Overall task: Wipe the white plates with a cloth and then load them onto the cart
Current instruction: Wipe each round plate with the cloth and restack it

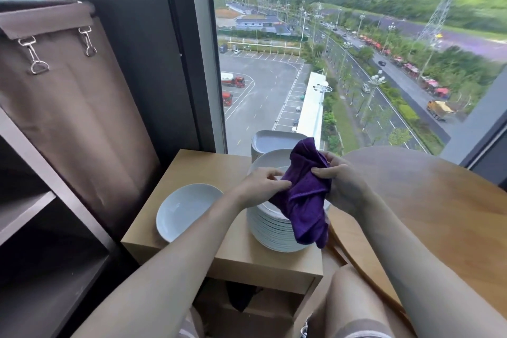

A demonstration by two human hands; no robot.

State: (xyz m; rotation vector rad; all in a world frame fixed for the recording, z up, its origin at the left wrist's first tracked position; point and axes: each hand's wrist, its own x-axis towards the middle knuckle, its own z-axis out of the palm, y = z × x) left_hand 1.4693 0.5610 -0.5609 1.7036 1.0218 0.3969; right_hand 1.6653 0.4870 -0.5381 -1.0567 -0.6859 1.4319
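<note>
- While both hands meet above the stack, left hand (pixel 263 186) pinches the purple cloth (pixel 304 200) at its edge; right hand (pixel 340 181) grips its bunched upper part.
- Cloth hangs over a tall stack of round white plates (pixel 271 228), touching its top.
- Single white plate (pixel 183 211), left of the stack on a light wooden side table (pixel 219 167).
- Square plates (pixel 271 140), stacked just behind.
- Round wooden table (pixel 425 200), right.
- Dark cart (pixel 41 214) with brown fabric bag (pixel 68 118), left.
- Window (pixel 356 49) beyond; vehicle lettering too small to read.

Purple cloth (pixel 304 195), white plates (pixel 274 230)
</note>
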